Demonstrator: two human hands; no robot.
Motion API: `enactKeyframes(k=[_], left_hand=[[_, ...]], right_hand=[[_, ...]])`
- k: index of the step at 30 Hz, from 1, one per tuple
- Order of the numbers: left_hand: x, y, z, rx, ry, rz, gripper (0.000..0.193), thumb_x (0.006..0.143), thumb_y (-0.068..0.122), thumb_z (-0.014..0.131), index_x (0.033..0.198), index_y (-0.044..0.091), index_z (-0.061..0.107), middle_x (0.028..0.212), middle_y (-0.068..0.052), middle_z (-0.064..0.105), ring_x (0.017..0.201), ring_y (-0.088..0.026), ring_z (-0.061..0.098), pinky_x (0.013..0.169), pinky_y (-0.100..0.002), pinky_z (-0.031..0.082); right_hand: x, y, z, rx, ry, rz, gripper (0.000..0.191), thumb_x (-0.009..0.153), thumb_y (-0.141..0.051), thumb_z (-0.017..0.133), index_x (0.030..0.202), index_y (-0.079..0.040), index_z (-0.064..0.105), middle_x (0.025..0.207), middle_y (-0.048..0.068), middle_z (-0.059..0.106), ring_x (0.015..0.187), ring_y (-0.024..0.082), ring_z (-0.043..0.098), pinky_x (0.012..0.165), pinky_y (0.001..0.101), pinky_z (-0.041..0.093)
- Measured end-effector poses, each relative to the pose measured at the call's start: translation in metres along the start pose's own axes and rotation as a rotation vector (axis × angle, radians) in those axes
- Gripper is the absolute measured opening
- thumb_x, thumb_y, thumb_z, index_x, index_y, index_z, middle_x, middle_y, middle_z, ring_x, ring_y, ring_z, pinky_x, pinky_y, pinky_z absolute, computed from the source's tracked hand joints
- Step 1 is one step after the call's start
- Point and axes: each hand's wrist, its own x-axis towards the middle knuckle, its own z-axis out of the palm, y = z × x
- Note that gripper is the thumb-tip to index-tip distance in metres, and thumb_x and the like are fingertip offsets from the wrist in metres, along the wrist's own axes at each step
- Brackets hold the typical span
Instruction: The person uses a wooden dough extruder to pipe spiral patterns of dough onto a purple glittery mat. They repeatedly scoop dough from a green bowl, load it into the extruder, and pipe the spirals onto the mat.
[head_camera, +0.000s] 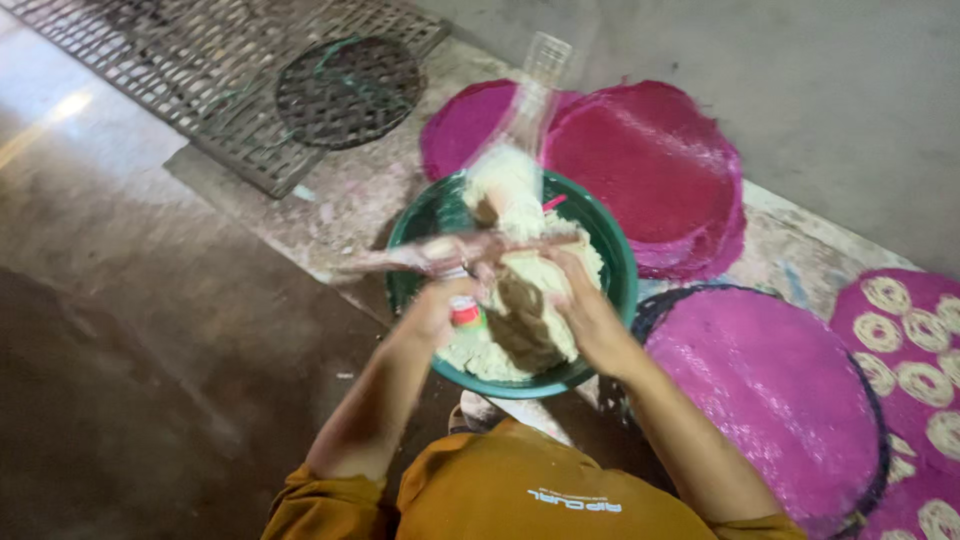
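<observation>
At frame centre, a small red-capped container is gripped in the left hand over the green basin. Pale dough is pressed by the right hand, fingers curled around it. Best worked slowly, kept above the basin, clear of the pink trays lower right.

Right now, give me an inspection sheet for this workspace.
Surface: concrete floor, stained, pale dust near the basin.
Job's things: green basin holding pale dough; small red-banded container and a blurred clear bag of dough above it.
Clutter: round pink trays, one bare, one with dough rings.
Hands: left hand grips the container; right hand on the dough, fingers bent.
Cables: nothing seen.
Surroundings: metal grate, round wire rack, grey wall.
</observation>
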Motion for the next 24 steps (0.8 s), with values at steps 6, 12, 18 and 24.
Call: enactKeyframes(k=[6, 12, 18, 24], left_hand=[[-0.049, -0.066, 0.133, -0.165, -0.432, -0.526, 0.058, 0.075, -0.003, 0.070, 0.129, 0.014, 0.062, 0.098, -0.010, 0.067, 0.083, -0.020, 0.066, 0.073, -0.036, 0.054], [-0.037, -0.024, 0.190, 0.726, -0.758, 0.049, 0.034, 0.086, 0.011, 0.082, 0.114, 0.008, 0.064, 0.100, -0.003, 0.070, 0.095, -0.015, 0.067, 0.085, -0.036, 0.057], [-0.035, -0.060, 0.233, 1.096, -0.820, 0.111, 0.028, 0.088, 0.015, 0.086, 0.106, 0.009, 0.065, 0.096, -0.003, 0.072, 0.093, -0.009, 0.070, 0.083, -0.028, 0.057], [-0.018, -0.121, 0.239, 0.339, -1.059, 0.019, 0.055, 0.089, 0.008, 0.074, 0.141, 0.007, 0.055, 0.131, -0.013, 0.063, 0.124, -0.020, 0.061, 0.103, -0.034, 0.052]], right_hand=[[-0.033, -0.041, -0.080, 1.138, 0.346, -0.059, 0.087, 0.112, -0.050, 0.058, 0.162, 0.008, 0.015, 0.136, 0.031, 0.055, 0.115, 0.032, 0.063, 0.094, 0.0447, 0.058], [-0.099, -0.088, -0.146, 0.199, 0.419, -0.061, 0.073, 0.100, -0.030, 0.059, 0.153, -0.004, 0.015, 0.133, 0.031, 0.057, 0.096, 0.028, 0.073, 0.075, 0.0349, 0.063], [-0.148, -0.105, -0.156, -0.609, 0.321, -0.422, 0.027, 0.086, -0.023, 0.068, 0.108, -0.011, 0.057, 0.117, 0.036, 0.064, 0.086, 0.041, 0.073, 0.068, 0.0398, 0.058], [-0.192, -0.090, -0.166, -0.606, 0.242, -0.037, 0.051, 0.093, -0.019, 0.070, 0.137, -0.001, 0.051, 0.140, 0.026, 0.062, 0.122, 0.043, 0.067, 0.101, 0.0464, 0.057]])
